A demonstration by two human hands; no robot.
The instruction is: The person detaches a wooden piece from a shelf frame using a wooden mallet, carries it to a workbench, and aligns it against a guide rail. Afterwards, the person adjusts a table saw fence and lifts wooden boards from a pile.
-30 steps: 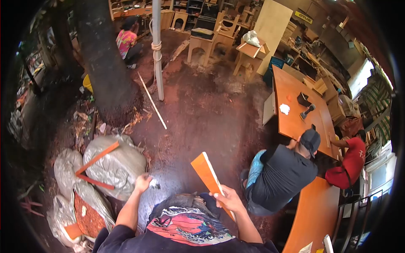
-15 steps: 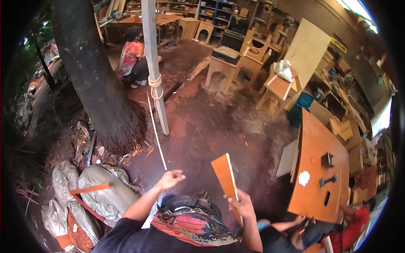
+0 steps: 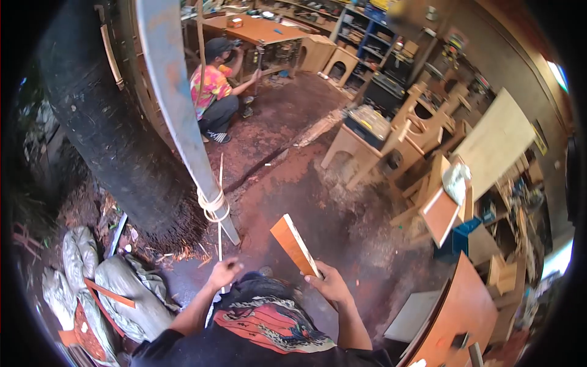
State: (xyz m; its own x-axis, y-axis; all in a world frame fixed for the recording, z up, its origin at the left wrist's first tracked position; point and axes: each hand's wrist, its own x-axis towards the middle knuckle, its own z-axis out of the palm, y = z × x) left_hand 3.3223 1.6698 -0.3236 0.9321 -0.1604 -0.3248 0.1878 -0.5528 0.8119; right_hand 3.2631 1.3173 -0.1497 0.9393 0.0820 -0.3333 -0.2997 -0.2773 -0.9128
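Observation:
In the head view, my right hand (image 3: 330, 284) grips the lower end of a short flat wooden board (image 3: 293, 246). The board has an orange-brown face and a pale edge, and tilts up to the left. My left hand (image 3: 225, 273) is raised, its fingers loosely bent and apart with nothing visible in them. Close to it, a thin pale strip (image 3: 221, 241) hangs down beside the post. Pale cord (image 3: 213, 207) is wound around the lower part of that grey post (image 3: 177, 104).
A thick tree trunk (image 3: 116, 147) rises behind the post. Grey sacks (image 3: 131, 293) lie at left. A person in a bright shirt (image 3: 214, 88) crouches near a workbench (image 3: 244, 29). Wooden stools (image 3: 361, 144) stand ahead; an orange-brown tabletop (image 3: 458, 306) is at lower right.
My view has swung right and closer to the post. The board remains in my right hand, now leaning further left. My left hand's fingers have bent more. The crouching person has raised their arms.

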